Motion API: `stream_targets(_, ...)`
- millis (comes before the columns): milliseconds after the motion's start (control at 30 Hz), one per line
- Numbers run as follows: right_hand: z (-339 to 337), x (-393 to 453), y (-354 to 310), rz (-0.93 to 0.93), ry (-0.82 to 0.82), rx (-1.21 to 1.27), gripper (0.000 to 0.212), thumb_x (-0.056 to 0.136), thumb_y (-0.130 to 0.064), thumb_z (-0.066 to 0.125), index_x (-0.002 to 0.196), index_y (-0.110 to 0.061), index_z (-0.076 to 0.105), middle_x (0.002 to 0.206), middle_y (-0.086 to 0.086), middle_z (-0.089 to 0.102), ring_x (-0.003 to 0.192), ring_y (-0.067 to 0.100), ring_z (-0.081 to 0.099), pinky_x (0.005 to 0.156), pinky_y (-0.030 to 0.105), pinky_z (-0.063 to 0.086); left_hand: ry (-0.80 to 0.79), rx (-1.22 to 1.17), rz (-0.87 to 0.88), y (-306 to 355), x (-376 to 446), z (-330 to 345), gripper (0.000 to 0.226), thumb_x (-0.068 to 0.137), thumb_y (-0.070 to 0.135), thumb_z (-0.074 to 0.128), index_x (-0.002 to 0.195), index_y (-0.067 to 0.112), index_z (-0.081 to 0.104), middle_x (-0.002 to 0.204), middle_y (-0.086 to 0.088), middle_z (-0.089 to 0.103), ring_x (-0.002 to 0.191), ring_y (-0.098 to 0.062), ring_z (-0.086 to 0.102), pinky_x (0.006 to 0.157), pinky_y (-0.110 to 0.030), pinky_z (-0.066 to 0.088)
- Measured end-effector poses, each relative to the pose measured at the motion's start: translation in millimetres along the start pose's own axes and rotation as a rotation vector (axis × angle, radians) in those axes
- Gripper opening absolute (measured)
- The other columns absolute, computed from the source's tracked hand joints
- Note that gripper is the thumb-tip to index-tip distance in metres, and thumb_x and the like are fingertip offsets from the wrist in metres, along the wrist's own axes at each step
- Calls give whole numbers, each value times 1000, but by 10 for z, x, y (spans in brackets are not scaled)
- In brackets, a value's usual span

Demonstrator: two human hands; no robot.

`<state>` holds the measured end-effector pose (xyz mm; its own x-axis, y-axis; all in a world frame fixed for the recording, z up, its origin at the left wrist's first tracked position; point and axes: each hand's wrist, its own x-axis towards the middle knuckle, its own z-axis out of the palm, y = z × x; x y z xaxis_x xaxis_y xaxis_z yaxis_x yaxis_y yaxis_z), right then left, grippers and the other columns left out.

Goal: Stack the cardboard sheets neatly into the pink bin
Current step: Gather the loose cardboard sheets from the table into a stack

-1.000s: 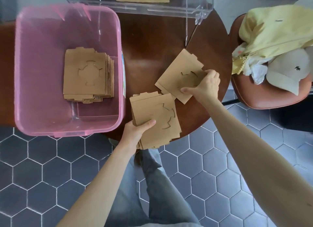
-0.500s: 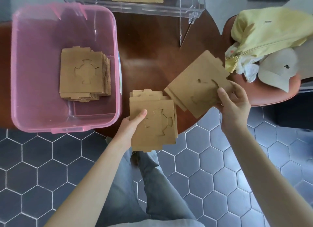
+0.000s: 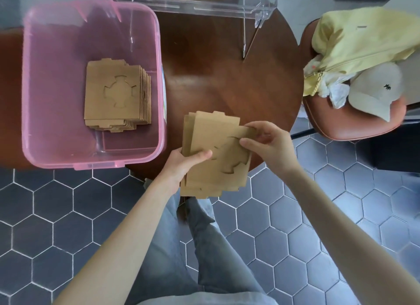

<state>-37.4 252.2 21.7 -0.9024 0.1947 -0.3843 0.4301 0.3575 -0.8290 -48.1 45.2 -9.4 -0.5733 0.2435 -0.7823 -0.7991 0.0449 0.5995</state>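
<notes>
A bundle of brown die-cut cardboard sheets hangs over the near edge of the round wooden table. My left hand grips the bundle's left side, thumb on top. My right hand pinches its right edge, laying the top sheets onto the rest. The pink bin stands on the table to the left. Inside it lies a stack of the same cardboard sheets, slightly fanned at its right edge.
A clear acrylic box at the table's far edge holds more cardboard. A brown chair on the right carries a yellow garment and a white cap. The dark wooden table stands over hexagonal floor tiles.
My right hand lifted the sheets from the table and brought them left onto the bundle in my left hand. Both hands now hold one combined bundle.
</notes>
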Motion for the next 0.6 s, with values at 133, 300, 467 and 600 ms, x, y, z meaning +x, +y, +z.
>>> stream_targets(133,107,54,27,-62,-34,-323,66,68,-8,76,129,-16,52,132,4,49,126,22,40,104,26,32,45,375,156,190,-49,35,22,65,16,78,84,22,68,85,3,72,86,-17,66,75,-26,52)
stream_targets(300,64,106,-85,-53,-194,-120,63,64,5,67,117,-28,57,112,0,64,99,21,60,88,33,49,188,1381,581,557,-196,320,34,77,42,63,105,22,62,96,-8,71,92,-33,63,71,-36,47)
stream_targets(467,29,111,-1,-19,-40,126,27,64,16,69,80,-5,63,73,-3,63,63,-1,56,63,12,47,281,1401,786,627,-155,399,28,83,36,58,109,24,60,101,-1,68,92,-28,63,64,-29,38)
stream_targets(600,97,73,218,54,52,224,38,68,17,67,74,-20,61,78,-4,64,68,-1,58,74,20,48,331,1110,866,458,-92,267,29,77,27,66,105,17,66,102,-3,71,95,-23,62,77,-31,46)
